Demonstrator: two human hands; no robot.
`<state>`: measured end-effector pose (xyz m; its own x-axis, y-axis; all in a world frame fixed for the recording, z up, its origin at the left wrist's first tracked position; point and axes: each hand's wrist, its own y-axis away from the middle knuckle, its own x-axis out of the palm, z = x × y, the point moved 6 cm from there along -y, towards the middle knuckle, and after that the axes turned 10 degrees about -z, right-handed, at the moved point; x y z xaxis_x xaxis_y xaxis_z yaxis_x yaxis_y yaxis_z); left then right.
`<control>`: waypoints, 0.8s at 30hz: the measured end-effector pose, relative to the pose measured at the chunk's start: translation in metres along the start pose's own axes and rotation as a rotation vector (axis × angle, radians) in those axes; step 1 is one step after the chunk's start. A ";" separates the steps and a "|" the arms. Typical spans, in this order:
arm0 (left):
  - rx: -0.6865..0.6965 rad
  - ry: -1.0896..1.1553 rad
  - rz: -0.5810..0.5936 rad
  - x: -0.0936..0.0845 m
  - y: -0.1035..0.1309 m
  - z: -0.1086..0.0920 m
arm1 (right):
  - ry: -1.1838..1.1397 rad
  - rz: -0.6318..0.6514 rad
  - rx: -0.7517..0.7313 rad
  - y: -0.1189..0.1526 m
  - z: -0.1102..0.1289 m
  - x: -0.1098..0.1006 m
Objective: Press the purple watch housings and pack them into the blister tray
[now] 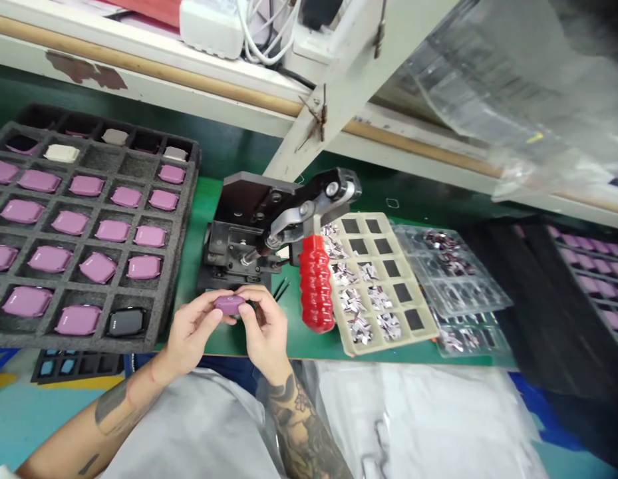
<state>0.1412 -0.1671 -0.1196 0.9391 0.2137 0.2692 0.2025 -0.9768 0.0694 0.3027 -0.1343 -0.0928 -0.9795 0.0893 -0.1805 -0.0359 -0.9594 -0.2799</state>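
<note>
A small purple case (229, 305) is held up between both hands, just in front of a black clamp press (239, 249) with a red handle (316, 286). My left hand (191, 329) pinches its left end between thumb and fingers. On its right end, the thumb and fingers of my right hand (265, 329) are closed too. A grey foam tray (171, 279) at the left holds many purple cases, a black one (126, 322) and a few pale ones. Right of the press, a cream compartment tray (346, 336) holds small shiny pieces and black squares.
Clear plastic trays (481, 286) with small parts lie further right, near black foam trays (583, 266) of purple pieces. A slanted white beam (338, 93) rises behind the press. Tweezers (281, 289) lie by the right hand.
</note>
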 end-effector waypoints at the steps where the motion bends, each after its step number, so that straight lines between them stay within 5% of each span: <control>1: 0.017 -0.032 0.003 -0.001 0.001 -0.001 | -0.002 0.001 -0.001 0.001 0.000 0.001; 7: 0.130 -0.171 -0.071 -0.004 0.003 -0.007 | 0.128 0.020 -0.088 -0.005 0.022 -0.011; 12: -0.014 -0.022 -0.109 -0.002 0.000 0.005 | 0.228 -0.477 -0.769 -0.056 0.087 -0.048; 16: -0.061 0.016 -0.073 -0.001 0.002 0.012 | 0.223 -0.343 -1.136 -0.091 0.131 -0.024; 18: -0.079 0.075 -0.079 -0.001 0.002 0.014 | 0.115 -0.306 -1.126 -0.102 0.157 -0.015; 21: -0.093 0.125 -0.117 0.001 0.002 0.016 | -0.123 -0.338 -0.920 -0.115 0.191 -0.012; 24: -0.063 0.071 -0.186 0.001 0.002 0.009 | -0.145 -0.507 -0.771 -0.111 0.190 -0.018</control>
<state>0.1448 -0.1687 -0.1283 0.8648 0.3930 0.3127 0.3511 -0.9183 0.1832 0.2867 -0.0805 0.1207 -0.8999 0.3644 0.2397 -0.3753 -0.3673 -0.8510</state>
